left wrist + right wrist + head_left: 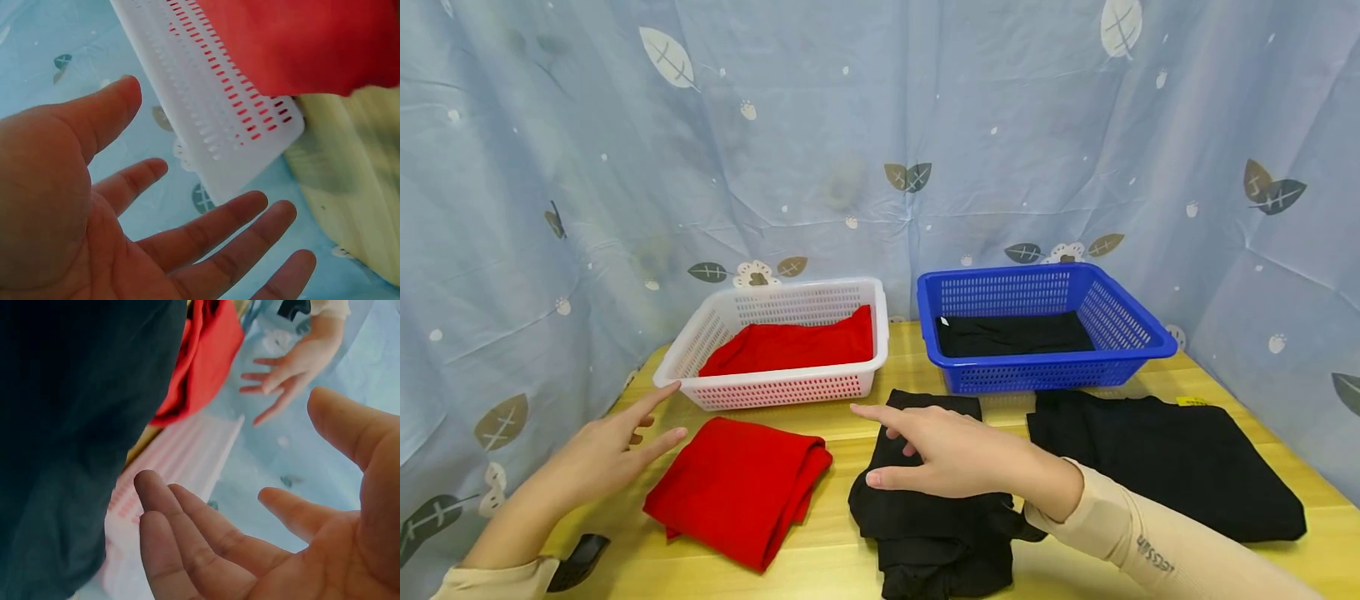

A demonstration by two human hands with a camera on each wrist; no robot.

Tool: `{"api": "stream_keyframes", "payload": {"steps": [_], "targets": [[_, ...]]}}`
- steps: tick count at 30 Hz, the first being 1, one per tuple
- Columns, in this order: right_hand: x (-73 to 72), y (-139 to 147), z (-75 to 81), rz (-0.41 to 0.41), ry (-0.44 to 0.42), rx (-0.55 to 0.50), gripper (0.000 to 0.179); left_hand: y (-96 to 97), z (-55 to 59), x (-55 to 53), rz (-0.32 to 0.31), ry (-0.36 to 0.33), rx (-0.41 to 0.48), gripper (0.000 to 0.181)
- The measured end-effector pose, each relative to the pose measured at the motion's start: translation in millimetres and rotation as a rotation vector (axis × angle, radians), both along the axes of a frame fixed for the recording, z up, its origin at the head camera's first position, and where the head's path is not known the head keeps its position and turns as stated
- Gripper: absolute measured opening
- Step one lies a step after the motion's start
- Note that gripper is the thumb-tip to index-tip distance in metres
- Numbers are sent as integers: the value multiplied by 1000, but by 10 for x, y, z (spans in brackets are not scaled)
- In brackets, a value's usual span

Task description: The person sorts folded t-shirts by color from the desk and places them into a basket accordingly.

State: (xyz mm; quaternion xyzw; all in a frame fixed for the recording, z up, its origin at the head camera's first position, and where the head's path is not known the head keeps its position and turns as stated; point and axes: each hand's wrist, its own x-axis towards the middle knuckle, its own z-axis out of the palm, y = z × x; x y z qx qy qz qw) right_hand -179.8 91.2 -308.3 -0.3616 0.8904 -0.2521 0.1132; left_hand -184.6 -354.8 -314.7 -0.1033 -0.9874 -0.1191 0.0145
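Observation:
My left hand [597,454] hovers at the left, fingers spread and holding nothing, beside a folded red cloth [737,487] on the table. In the left wrist view its fingers appear near the white basket [206,150]. Over a loosely folded black garment [936,533], partly hidden beneath it, my right hand [955,454] is held with fingers extended and nothing in its grasp. The white basket holds a piece of red cloth [797,346]. A folded black cloth [1015,335] with a small white tag lies in the blue basket [1052,362].
Another folded black garment [1172,467] lies at the right, in front of the blue basket. The wooden table [835,533] is backed and flanked by a light blue leaf-patterned curtain [820,150]. Both baskets stand along the table's back edge.

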Motion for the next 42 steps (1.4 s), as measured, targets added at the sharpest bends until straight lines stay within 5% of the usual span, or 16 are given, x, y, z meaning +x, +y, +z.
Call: {"api": "stream_keyframes", "payload": {"steps": [13,19,24,33,42], "targets": [[-74,-340,-44,99,-171,-61,75,-180,-99,-56,-31,-166,150,78],[-118,-466,-70,126,-227,-71,73,-269,-155,-112,-102,-247,272,74],[-177,-585,-40,147,-359,-20,75,-370,-214,-188,-155,-360,386,70],[-327,-830,-60,166,-549,-8,79,-471,-251,-277,-98,-591,518,70],[-416,-1006,-184,120,-666,9,78,-446,-309,-347,-103,-717,581,65]]}}
